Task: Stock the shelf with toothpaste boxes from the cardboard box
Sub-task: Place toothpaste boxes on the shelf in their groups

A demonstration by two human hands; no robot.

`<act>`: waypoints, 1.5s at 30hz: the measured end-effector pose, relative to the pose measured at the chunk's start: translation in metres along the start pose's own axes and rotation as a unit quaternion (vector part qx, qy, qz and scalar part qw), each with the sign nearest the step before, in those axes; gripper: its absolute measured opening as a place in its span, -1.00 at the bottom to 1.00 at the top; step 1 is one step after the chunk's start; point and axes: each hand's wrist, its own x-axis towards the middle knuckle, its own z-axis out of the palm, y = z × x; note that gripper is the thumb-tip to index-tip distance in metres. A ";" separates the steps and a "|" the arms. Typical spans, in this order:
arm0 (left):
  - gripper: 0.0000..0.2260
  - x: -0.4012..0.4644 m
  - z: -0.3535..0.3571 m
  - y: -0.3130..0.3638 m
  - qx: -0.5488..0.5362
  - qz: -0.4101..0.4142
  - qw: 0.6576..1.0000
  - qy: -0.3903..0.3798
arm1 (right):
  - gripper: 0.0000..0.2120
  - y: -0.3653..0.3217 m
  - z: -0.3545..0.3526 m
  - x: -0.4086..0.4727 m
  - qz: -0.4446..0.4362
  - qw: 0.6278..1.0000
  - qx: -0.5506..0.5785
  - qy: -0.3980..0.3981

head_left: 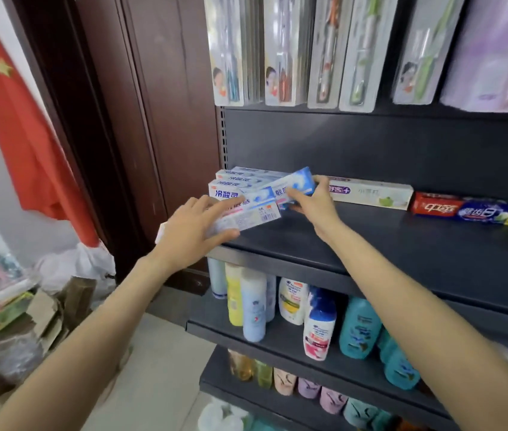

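Note:
My left hand [193, 231] grips a white-and-blue toothpaste box [252, 213] at the front left corner of the dark shelf [402, 250]. My right hand [315, 203] holds a second white-and-blue toothpaste box [293, 181], tilted up to the right, just above the shelf. Behind both lies a stack of matching toothpaste boxes [240, 180] against the shelf's back left corner. The cardboard box is not in view.
A white-green toothpaste box [371, 194] and a red-blue one [461, 208] lie further right on the shelf. Toothbrush packs [293, 51] hang above. Bottles [318, 325] fill the lower shelves. A brown door [159, 119], a red flag [22, 119] and piled goods [3, 306] stand left.

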 end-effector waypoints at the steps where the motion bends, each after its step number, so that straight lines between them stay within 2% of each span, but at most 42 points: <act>1: -0.45 0.007 0.002 -0.007 0.020 0.013 1.000 0.007 | -0.61 0.007 0.002 0.011 -0.026 0.989 -0.142 0.013; 3: -0.41 0.020 0.006 -0.019 0.042 0.030 0.998 0.023 | -0.56 0.024 -0.002 0.029 -0.064 0.916 -0.396 0.015; 5: -0.39 0.034 0.011 -0.028 0.047 0.041 0.998 0.032 | -0.56 0.033 -0.008 0.032 -0.043 0.862 -0.504 -0.011; 6: -0.40 0.040 0.013 -0.031 0.045 0.048 0.997 0.038 | -0.56 0.035 -0.011 0.031 -0.030 0.856 -0.516 -0.019; 8: -0.44 0.051 0.017 -0.029 0.040 0.061 0.996 0.057 | -0.59 0.031 -0.017 0.023 -0.042 0.874 -0.484 -0.013; 10: -0.47 0.061 0.019 -0.022 0.031 0.056 0.994 0.084 | -0.67 0.020 -0.024 0.007 -0.093 0.918 -0.385 0.023; 11: -0.48 0.066 0.019 -0.017 0.010 0.030 0.995 0.095 | -0.72 0.013 -0.025 -0.004 -0.108 0.943 -0.313 0.027; 13: -0.49 0.076 0.017 -0.001 -0.066 -0.059 0.991 0.099 | -0.67 -0.001 -0.019 -0.031 -0.104 0.978 -0.177 -0.042; 14: -0.50 0.082 0.016 0.008 -0.115 -0.104 0.984 0.091 | -0.58 -0.007 -0.012 -0.043 -0.097 0.980 -0.144 -0.094; 16: -0.50 0.095 0.015 0.026 -0.228 -0.179 0.955 0.065 | -0.36 -0.012 0.004 -0.057 -0.106 0.966 -0.180 -0.153; 18: -0.52 0.103 0.020 0.039 -0.343 -0.230 0.910 0.048 | -0.20 -0.012 0.018 -0.057 -0.133 0.941 -0.288 -0.121; 19: -0.53 0.105 0.025 0.040 -0.390 -0.247 0.886 0.040 | -0.19 -0.012 0.020 -0.054 -0.143 0.926 -0.340 -0.085; 21: -0.50 0.101 0.033 0.040 -0.481 -0.266 0.835 0.022 | -0.31 -0.011 0.016 -0.045 -0.156 0.910 -0.383 -0.033; 24: -0.60 0.090 0.035 0.031 -0.548 -0.275 0.789 0.041 | -0.42 -0.011 0.002 -0.031 -0.113 0.940 -0.313 -0.076; 25: -0.64 0.086 0.034 0.024 -0.548 -0.278 0.787 0.061 | -0.43 -0.012 -0.002 -0.026 -0.095 0.946 -0.294 -0.097; 28: -0.58 0.075 0.032 -0.004 -0.537 -0.283 0.788 0.102 | -0.44 -0.019 -0.007 -0.011 -0.067 0.944 -0.295 -0.133; 31: -0.59 0.065 0.033 -0.022 -0.556 -0.297 0.772 0.078 | -0.55 -0.022 0.002 -0.003 -0.035 0.955 -0.243 -0.166; 34: -0.54 0.058 0.033 -0.017 -0.603 -0.269 0.750 0.032 | -0.68 -0.017 0.018 -0.009 0.013 0.980 -0.112 -0.163; 37: -0.57 0.057 0.038 0.000 -0.598 -0.215 0.772 0.003 | -0.76 -0.010 0.032 -0.015 0.020 0.986 -0.022 -0.165; 39: -0.51 0.061 0.037 0.004 -0.541 -0.163 0.825 0.024 | -0.80 -0.012 0.036 -0.016 -0.010 0.989 -0.034 -0.144; 41: -0.48 0.066 0.031 -0.001 -0.463 -0.088 0.882 0.019 | -0.75 -0.016 0.031 -0.012 -0.040 0.995 -0.009 -0.088; 43: -0.52 0.072 0.028 -0.016 -0.341 -0.007 0.940 -0.011 | -0.63 -0.015 0.019 -0.009 -0.049 0.998 0.023 -0.043; 45: -0.54 0.080 0.028 -0.031 -0.202 0.047 0.976 -0.072 | -0.51 -0.009 0.007 -0.007 -0.053 0.998 -0.035 -0.020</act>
